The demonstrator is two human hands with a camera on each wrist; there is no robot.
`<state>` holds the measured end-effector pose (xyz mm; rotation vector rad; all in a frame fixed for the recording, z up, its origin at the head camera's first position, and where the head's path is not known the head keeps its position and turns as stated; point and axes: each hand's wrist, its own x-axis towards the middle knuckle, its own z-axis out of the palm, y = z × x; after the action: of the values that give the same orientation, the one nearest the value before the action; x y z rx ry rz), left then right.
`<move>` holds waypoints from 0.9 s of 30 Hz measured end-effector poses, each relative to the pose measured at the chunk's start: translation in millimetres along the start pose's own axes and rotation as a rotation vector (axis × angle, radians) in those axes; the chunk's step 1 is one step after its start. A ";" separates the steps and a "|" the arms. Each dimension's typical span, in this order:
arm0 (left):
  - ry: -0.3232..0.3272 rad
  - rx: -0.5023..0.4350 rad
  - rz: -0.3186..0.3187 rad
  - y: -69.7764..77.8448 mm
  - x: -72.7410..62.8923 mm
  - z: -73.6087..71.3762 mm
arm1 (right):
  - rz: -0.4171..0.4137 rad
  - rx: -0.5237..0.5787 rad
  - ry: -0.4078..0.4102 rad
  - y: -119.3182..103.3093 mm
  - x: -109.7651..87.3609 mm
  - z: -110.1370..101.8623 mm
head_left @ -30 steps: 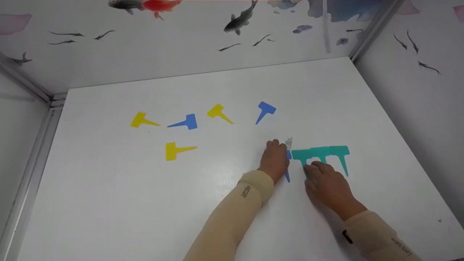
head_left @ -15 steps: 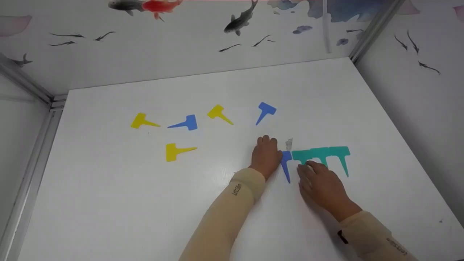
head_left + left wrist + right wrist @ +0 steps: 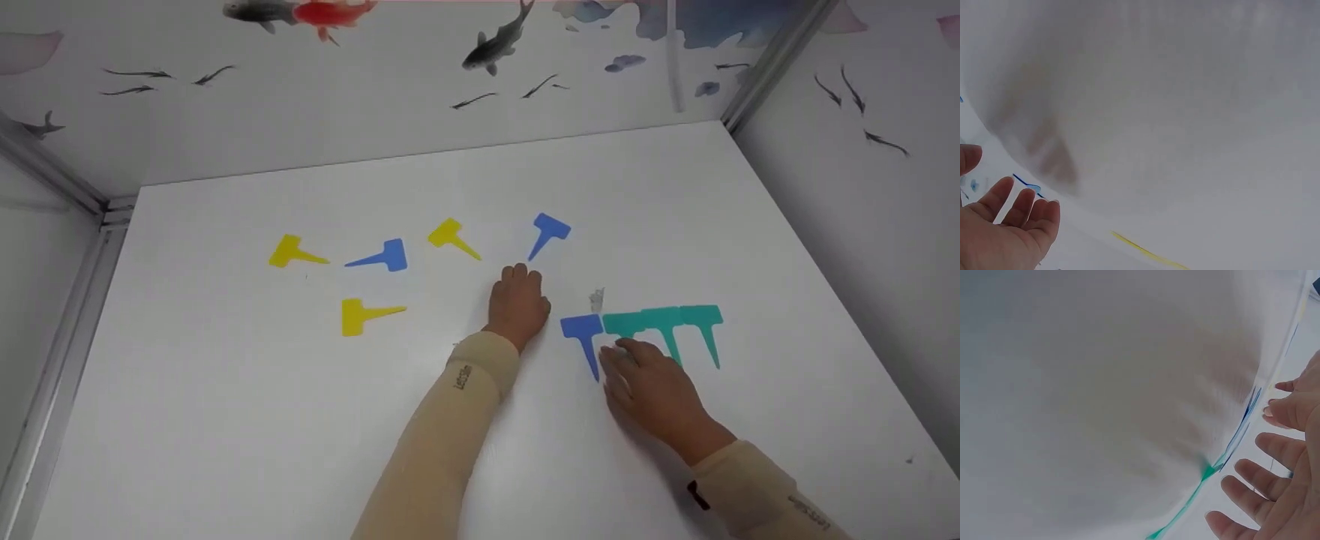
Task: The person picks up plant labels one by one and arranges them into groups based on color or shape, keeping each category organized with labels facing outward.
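The left hand (image 3: 519, 306) is just right of the desk's (image 3: 247, 435) middle, its fingers towards the far edge, the forearm slanting in from the near side. In the left wrist view the fingers are loosely bent, the thumb well apart from them, and nothing is held. The fingertips are just short of the stem of the far blue tag (image 3: 551, 226).

The right hand (image 3: 656, 394) lies nearer the right edge, palm down, reaching in from the near right corner and angled towards the far left one. The right wrist view shows its fingers almost straight and spread, gripping nothing. They cover part of the first green tag (image 3: 621, 323); whether they touch it I cannot tell.

That tag, the middle green tag (image 3: 661, 318) and the end green tag (image 3: 703, 314) form a row towards the right edge, heads side by side, stems pointing to the near side. The near blue tag (image 3: 583, 328) is just beside the row's left end, also stem nearward.

The left sleeve (image 3: 424, 457) and right sleeve (image 3: 739, 480) are beige, each printed "Let'sSlim" in dark letters.
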<state>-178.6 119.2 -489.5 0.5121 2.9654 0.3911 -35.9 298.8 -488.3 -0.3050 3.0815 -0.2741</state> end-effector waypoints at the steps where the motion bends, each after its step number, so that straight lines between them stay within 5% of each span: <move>1: -0.009 0.007 0.001 -1.6 1.6 -0.6 | 0.002 0.007 -0.001 -0.9 0.8 0.4; 18: -0.018 0.033 0.056 -10.4 27.1 -0.9 | -0.038 -0.006 0.030 -2.9 5.4 5.2; 27: -0.001 0.048 0.016 -9.4 37.2 -4.8 | -0.066 -0.042 -0.003 -8.0 3.9 2.3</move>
<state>-217.1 122.3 -489.7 0.5412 2.9785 0.3218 -38.1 289.9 -489.2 -0.4089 3.0813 -0.2115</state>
